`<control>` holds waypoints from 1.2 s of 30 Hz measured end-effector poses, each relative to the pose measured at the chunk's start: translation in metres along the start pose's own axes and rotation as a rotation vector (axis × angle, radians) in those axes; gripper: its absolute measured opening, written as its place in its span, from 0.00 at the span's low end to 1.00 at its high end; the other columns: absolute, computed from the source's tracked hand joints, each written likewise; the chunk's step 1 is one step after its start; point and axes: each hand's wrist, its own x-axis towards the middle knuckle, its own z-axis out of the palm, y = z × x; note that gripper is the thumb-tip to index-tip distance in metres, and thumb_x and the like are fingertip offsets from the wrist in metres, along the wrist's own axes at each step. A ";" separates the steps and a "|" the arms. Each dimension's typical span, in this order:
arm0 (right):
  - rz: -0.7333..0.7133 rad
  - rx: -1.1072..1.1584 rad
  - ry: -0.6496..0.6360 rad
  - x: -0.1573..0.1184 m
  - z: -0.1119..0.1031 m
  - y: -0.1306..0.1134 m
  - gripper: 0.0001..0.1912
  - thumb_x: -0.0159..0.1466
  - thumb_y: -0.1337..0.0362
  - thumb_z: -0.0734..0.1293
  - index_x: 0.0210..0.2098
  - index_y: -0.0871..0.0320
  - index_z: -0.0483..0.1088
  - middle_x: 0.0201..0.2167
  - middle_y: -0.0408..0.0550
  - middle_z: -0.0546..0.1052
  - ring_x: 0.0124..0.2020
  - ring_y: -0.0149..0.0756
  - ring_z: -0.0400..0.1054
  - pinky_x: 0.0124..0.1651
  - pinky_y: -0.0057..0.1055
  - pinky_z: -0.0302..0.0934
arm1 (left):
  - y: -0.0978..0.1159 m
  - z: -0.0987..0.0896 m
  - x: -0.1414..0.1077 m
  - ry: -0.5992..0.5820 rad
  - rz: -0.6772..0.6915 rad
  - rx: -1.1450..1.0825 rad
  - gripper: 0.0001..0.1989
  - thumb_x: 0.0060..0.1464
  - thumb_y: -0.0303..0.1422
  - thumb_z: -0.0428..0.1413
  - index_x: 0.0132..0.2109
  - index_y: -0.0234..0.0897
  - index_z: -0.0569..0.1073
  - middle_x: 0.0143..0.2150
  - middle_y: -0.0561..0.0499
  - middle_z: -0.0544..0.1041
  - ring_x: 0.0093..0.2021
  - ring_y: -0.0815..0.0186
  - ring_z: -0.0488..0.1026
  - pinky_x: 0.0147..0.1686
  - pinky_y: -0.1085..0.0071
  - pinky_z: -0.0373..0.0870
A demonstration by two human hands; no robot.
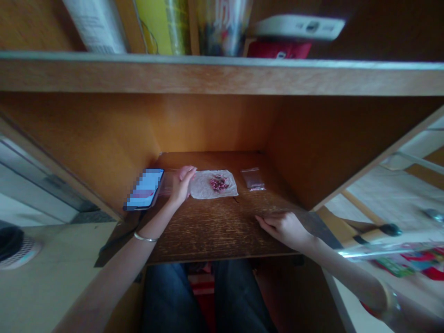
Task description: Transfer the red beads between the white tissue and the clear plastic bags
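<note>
A brown wooden shelf [222,76] overhangs your dark wooden surface [222,236]. Your right hand [284,230] lies open near its front edge. Your loosely open left hand [181,186] touches a crumpled white tissue [204,186] holding pink beads [219,184], which lies between a black smartphone [144,188] and a small clear plastic bag [253,179].
</note>
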 end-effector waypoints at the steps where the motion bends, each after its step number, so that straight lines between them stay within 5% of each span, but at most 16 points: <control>1: 0.012 -0.007 0.007 0.007 0.000 -0.003 0.27 0.70 0.60 0.52 0.22 0.57 0.74 0.21 0.46 0.77 0.23 0.32 0.71 0.28 0.28 0.55 | 0.002 0.001 -0.001 -0.009 0.012 0.011 0.14 0.46 0.43 0.58 0.33 0.36 0.75 0.28 0.52 0.73 0.29 0.67 0.70 0.33 0.70 0.66; 6: 0.061 -0.101 -0.028 0.025 0.009 -0.016 0.23 0.69 0.63 0.55 0.23 0.58 0.73 0.24 0.48 0.78 0.25 0.34 0.72 0.28 0.28 0.54 | 0.000 -0.001 0.001 0.027 -0.034 -0.057 0.13 0.43 0.41 0.59 0.32 0.36 0.75 0.28 0.53 0.73 0.28 0.68 0.69 0.33 0.72 0.66; 13: 0.236 -0.087 -0.039 0.000 0.012 0.000 0.19 0.68 0.62 0.55 0.27 0.58 0.71 0.25 0.47 0.77 0.26 0.35 0.72 0.29 0.28 0.59 | -0.007 0.001 0.010 0.041 -0.204 -0.392 0.17 0.42 0.46 0.56 0.29 0.35 0.73 0.24 0.53 0.70 0.23 0.70 0.67 0.26 0.73 0.64; 18: 0.367 -0.137 -0.072 -0.011 0.007 0.008 0.15 0.67 0.61 0.56 0.34 0.59 0.72 0.29 0.49 0.78 0.28 0.37 0.73 0.29 0.28 0.61 | -0.003 0.002 0.002 0.227 0.065 -0.190 0.11 0.43 0.40 0.60 0.32 0.36 0.73 0.24 0.55 0.70 0.25 0.71 0.68 0.30 0.74 0.65; 23: 0.442 -0.180 -0.182 -0.013 0.000 0.004 0.22 0.68 0.58 0.55 0.26 0.56 0.75 0.27 0.50 0.79 0.29 0.40 0.74 0.30 0.30 0.63 | -0.007 0.002 0.003 0.173 -0.148 -0.146 0.16 0.40 0.40 0.63 0.36 0.35 0.74 0.27 0.54 0.72 0.25 0.70 0.69 0.24 0.75 0.63; 28: 0.448 -0.238 -0.220 -0.022 -0.002 0.004 0.22 0.68 0.59 0.55 0.28 0.56 0.76 0.27 0.51 0.79 0.29 0.43 0.74 0.31 0.33 0.64 | -0.007 -0.001 0.005 0.219 0.065 -0.173 0.11 0.44 0.38 0.61 0.33 0.35 0.74 0.27 0.54 0.72 0.26 0.72 0.69 0.28 0.76 0.67; 32: 0.378 -0.239 -0.207 -0.030 0.001 0.008 0.17 0.67 0.60 0.56 0.36 0.56 0.76 0.29 0.51 0.79 0.28 0.41 0.74 0.30 0.32 0.63 | -0.009 0.002 0.003 0.083 -0.080 -0.068 0.12 0.44 0.38 0.62 0.33 0.35 0.73 0.25 0.52 0.72 0.26 0.68 0.70 0.25 0.74 0.66; 36: 0.347 -0.151 -0.138 -0.013 -0.006 0.001 0.20 0.68 0.54 0.53 0.34 0.57 0.72 0.24 0.49 0.77 0.25 0.39 0.73 0.25 0.28 0.58 | -0.007 0.005 0.000 0.072 -0.039 -0.076 0.11 0.43 0.37 0.62 0.34 0.37 0.72 0.31 0.52 0.74 0.30 0.67 0.72 0.30 0.72 0.68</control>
